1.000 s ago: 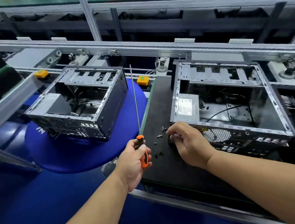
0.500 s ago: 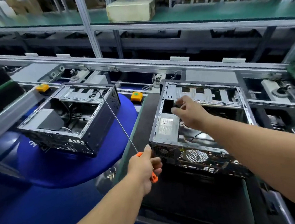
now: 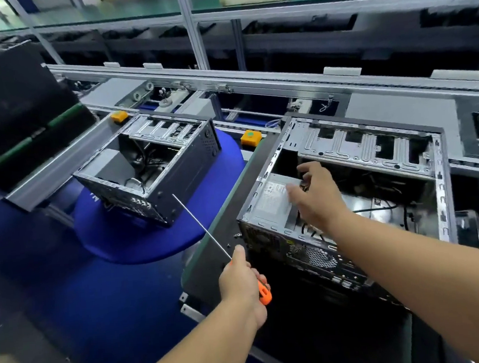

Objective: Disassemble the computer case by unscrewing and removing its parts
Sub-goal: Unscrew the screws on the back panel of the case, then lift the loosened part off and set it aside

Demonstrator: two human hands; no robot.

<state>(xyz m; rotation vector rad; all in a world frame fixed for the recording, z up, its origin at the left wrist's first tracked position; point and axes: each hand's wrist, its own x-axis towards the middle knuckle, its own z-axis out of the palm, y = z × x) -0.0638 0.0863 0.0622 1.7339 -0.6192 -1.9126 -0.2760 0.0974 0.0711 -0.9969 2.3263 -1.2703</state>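
An open computer case [image 3: 442,194] lies on a dark mat [image 3: 210,258] at the right, its grey power supply [image 3: 274,201] in the near left corner. My right hand [image 3: 316,195] reaches into the case over the power supply, fingers loosely spread, holding nothing that I can see. My left hand [image 3: 243,284] grips the orange handle of a long-shafted screwdriver [image 3: 200,227], whose thin shaft points up and left, away from the case. A few small loose screws [image 3: 237,236] lie on the mat beside the case.
A second open case [image 3: 181,180] sits tilted on a round blue pad [image 3: 228,205] at the left. Behind both runs a metal conveyor rail [image 3: 253,85] with orange-yellow buttons [image 3: 250,137]. A black box [image 3: 10,93] stands at far left.
My right hand left the screws on the mat and moved up into the case, over the power supply. The screwdriver shaft tipped from upright to leaning left. The view shifted closer.
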